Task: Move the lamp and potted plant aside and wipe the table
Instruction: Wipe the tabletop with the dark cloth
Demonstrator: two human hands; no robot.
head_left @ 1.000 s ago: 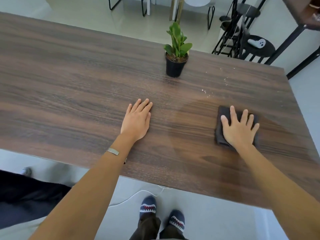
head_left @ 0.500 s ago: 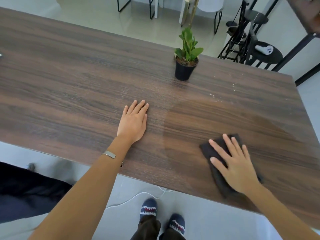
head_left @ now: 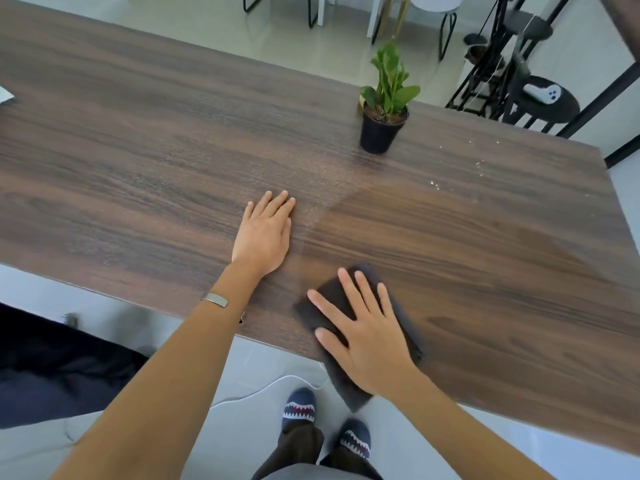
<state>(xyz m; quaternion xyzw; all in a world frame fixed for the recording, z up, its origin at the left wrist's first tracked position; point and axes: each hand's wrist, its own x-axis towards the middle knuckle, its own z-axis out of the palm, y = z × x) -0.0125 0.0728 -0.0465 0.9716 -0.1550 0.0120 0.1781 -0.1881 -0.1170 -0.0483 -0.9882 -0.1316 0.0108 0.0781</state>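
— So where's the cloth (head_left: pixel 360 327) now?
— Under the right hand (head_left: pixel 367 334), fingers spread flat and pressing it down, not gripping. A second ago it was out towards the right side of the table (head_left: pixel 138 150); now it has been dragged back to the near edge, one corner hanging over.
— And the other hand?
— The left hand (head_left: pixel 265 237) is open, palm down on the wood, holding nothing and in the same place as before.
— What does the sweep tell you?
— A darker, damp-looking patch spreads right of the left hand, so that part looks wiped. Crumbs (head_left: pixel 434 183) beyond it remain, and the potted plant (head_left: pixel 382 112) stands near the far edge. I can't see the lamp.
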